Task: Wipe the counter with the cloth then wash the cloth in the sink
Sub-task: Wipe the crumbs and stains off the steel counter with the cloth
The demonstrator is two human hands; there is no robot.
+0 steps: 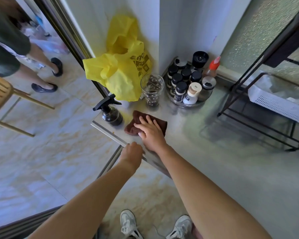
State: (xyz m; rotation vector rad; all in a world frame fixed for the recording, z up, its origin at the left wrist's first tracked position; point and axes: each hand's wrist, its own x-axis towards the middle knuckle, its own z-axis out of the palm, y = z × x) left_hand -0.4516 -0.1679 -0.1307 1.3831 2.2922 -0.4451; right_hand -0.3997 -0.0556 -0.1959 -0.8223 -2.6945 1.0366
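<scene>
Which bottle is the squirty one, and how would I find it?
Look at the corner of the metal counter nearest the floor, just left of the brown cloth under the right hand. The spray bottle stands there alone, below the yellow plastic bag. Only it has a black trigger top.

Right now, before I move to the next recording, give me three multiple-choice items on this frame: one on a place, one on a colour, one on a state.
1. Where does the spray bottle stand?
A. left of the cloth
B. inside the basket
C. on the floor

2. What colour is the plastic bag?
A. blue
B. yellow
C. black

3. What is the right hand doing?
A. hanging idle
B. lifting the glass
C. pressing flat on the cloth

Answers:
1 A: it stands at the counter corner beside the cloth.
2 B: it is bright yellow.
3 C: straight fingers lie on the brown cloth.
</scene>
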